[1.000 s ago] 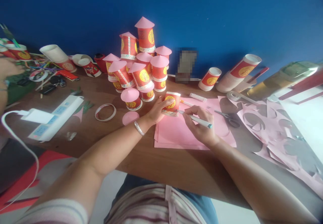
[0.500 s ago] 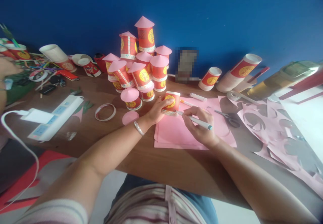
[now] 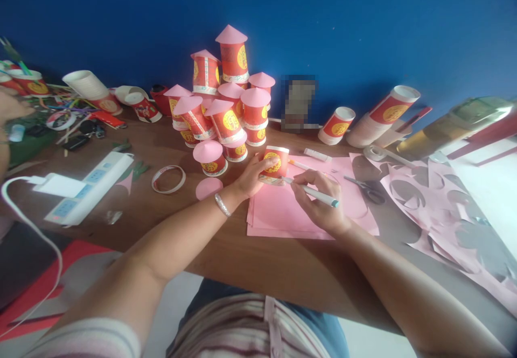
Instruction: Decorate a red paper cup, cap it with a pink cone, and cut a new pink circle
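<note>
A red paper cup with a yellow round emblem is gripped by my left hand, above a stack of pink paper sheets. Fingers closed, my right hand holds a white marker with a teal end. The marker's tip is at the cup's lower band, where small coloured marks show. Left of the cup stands a stacked group of red cups with pink paper cones on top. A pink paper disc lies near my left wrist.
Scissors, a tape roll and pink paper offcuts lie to the right. Behind them lean stacked cups and a bottle. A power strip lies left. Part of another person shows at the far left edge.
My hands, the cup and the marker show almost no movement. At the far left edge, the other person's hand area has shifted very slightly.
</note>
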`<state>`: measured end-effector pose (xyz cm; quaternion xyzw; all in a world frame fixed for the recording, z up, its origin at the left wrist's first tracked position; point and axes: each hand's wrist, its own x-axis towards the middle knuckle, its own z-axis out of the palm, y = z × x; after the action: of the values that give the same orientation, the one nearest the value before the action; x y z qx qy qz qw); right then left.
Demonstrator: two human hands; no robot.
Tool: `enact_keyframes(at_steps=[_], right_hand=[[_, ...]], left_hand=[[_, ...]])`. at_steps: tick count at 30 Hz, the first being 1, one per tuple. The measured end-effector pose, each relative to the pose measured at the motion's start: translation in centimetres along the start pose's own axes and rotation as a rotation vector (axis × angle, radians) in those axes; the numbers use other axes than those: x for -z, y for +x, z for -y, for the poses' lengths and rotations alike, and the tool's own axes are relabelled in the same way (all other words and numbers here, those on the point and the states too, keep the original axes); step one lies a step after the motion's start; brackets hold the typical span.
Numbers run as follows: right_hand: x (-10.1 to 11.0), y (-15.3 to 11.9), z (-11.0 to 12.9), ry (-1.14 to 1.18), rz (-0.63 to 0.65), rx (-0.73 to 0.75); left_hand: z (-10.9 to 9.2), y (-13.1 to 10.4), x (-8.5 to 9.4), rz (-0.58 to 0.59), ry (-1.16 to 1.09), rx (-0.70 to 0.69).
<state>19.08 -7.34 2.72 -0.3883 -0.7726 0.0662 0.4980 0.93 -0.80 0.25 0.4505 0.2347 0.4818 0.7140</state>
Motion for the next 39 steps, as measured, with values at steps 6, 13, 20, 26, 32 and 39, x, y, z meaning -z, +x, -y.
enact_keyframes(at_steps=[6, 13, 20, 26, 32, 39], right_hand=[[0.32, 0.13, 0.05, -0.036, 0.002, -0.022], [0.3, 0.08, 0.09, -0.047, -0.004, -0.036], [0.29, -0.01, -0.11, -0.046, -0.021, -0.046], [0.34, 0.14, 0.01, -0.031, -0.011, -0.027], [0.27, 0.04, 0.17, -0.031, 0.019, -0.024], [0.16, -0.05, 0.14, -0.023, 0.025, -0.016]], left_hand=[[0.11, 0.03, 0.12, -0.015, -0.003, 0.0], [0.36, 0.04, 0.32, -0.04, -0.011, 0.01], [0.09, 0.06, 0.25, 0.009, -0.008, 0.03], [0.17, 0.12, 0.27, 0.022, 0.006, 0.012], [0.29, 0.08, 0.14, -0.037, -0.001, -0.012], [0.46, 0.21, 0.21, -0.039, -0.01, -0.021]])
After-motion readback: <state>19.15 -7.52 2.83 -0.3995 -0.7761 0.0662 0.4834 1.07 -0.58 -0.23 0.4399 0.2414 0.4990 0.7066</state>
